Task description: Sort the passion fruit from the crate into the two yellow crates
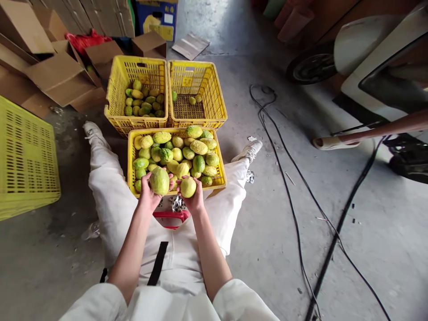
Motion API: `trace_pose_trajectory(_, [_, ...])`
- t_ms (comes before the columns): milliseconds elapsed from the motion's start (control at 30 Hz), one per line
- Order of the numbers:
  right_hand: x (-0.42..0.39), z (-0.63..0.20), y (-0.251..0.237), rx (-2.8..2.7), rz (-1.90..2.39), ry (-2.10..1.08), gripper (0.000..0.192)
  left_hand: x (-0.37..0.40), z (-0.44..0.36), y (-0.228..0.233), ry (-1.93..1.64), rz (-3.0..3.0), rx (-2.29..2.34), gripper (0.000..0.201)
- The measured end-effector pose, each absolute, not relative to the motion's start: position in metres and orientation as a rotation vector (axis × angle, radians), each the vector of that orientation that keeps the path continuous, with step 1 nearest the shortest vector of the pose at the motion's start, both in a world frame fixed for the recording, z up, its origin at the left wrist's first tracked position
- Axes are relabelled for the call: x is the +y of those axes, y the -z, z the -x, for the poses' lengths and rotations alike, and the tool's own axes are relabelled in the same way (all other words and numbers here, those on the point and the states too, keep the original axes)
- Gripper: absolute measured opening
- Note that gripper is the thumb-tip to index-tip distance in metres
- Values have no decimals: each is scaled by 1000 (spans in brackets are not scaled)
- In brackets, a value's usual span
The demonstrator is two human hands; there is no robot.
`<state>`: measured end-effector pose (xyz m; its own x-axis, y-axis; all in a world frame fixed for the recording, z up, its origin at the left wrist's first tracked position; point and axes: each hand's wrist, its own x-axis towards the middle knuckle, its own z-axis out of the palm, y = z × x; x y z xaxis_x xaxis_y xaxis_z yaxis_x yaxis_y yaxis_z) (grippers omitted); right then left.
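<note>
Right at the near rim of the full yellow crate [131, 154], the left hand [148, 194] grips a large green-yellow fruit [159, 180]; beside it, the right hand [193, 199] clasps a smaller yellow fruit [187, 187], both cupped from beneath.

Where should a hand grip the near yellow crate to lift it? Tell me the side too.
Grip the near yellow crate by its top rim on the two short sides, left and right. Fruit is heaped to the brim, the far crates block the back, and both hands hold fruit at the front edge.
</note>
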<state>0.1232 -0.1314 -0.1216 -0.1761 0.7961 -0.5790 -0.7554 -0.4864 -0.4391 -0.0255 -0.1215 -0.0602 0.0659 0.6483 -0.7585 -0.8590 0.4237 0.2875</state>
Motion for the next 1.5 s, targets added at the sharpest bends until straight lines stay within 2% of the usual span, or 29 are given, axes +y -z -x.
trace_pose_trajectory(133, [-132, -122, 122, -46, 933, -1845, 29, -123, 27, 65, -1129, 255, 1003, 33])
trace_pose_trajectory(233, [-133, -123, 124, 56, 910, -1871, 37, -123, 25, 67, -1145, 240, 1016, 23])
trace_pose_trajectory(300, [-133, -124, 125, 108, 884, -1880, 34, -124, 25, 66, -1168, 233, 991, 18])
trace_pose_trajectory(400, [-134, -126, 124, 135, 831, -1879, 25, -125, 26, 64, -1220, 251, 863, 24])
trace_pose_trajectory(533, [-133, -127, 122, 210, 796, -1840, 30, -126, 28, 64, -1269, 338, 728, 37])
trace_pose_trajectory(733, [-134, -131, 125, 328, 695, -1820, 29, -126, 29, 68, -1343, 329, 730, 43])
trace_pose_trajectory(933, [-134, -133, 126, 384, 680, -1852, 27, -126, 29, 64, -1267, 304, 749, 43])
trace_pose_trajectory(1100, [-134, -131, 120, 287, 694, -1847, 33, -131, 27, 61, -1226, 142, 689, 46])
trace_pose_trajectory(1300, [-134, -130, 118, 213, 703, -1856, 29, -135, 24, 50, -1225, 54, 643, 63])
trace_pose_trajectory(1500, [-133, -127, 116, 158, 640, -1875, 31, -135, 29, 57, -1243, 191, 610, 53])
